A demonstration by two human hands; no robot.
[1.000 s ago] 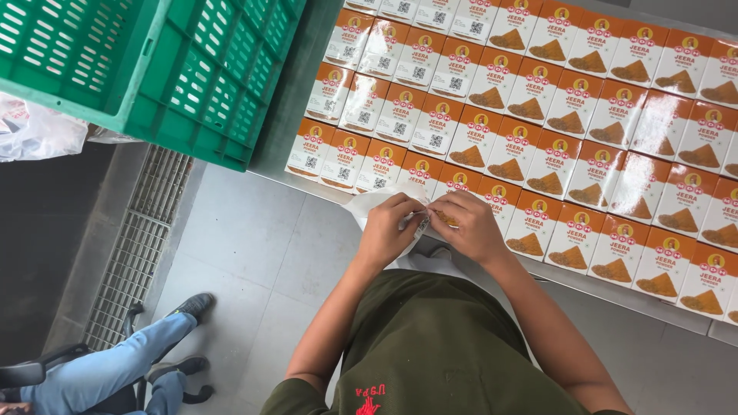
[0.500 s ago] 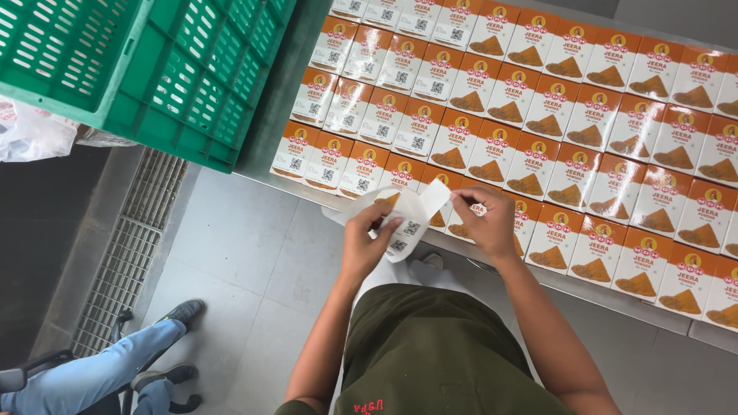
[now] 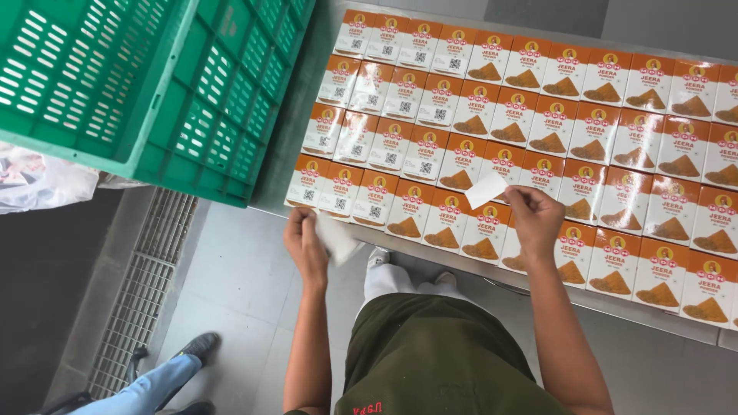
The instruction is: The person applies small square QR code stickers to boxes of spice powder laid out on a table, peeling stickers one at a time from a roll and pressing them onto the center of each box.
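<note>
My right hand (image 3: 535,217) pinches a small white rectangular sticker (image 3: 486,189) and holds it just above the orange and white cartons (image 3: 492,131) laid flat in rows on the metal table. My left hand (image 3: 305,242) grips a white sheet of backing paper (image 3: 338,239) off the table's near edge, by the lower left cartons. The two hands are well apart.
A large green slatted plastic crate (image 3: 154,84) stands at the table's left end. A white plastic bag (image 3: 34,180) lies under it. A floor drain grate (image 3: 142,292) runs along the grey floor. Another person's leg in jeans and a dark shoe (image 3: 173,369) are at lower left.
My hands were together at the table's edge, peeling the sheet. They have since separated: the right moved right with the sticker, the left moved left and down with the backing paper.
</note>
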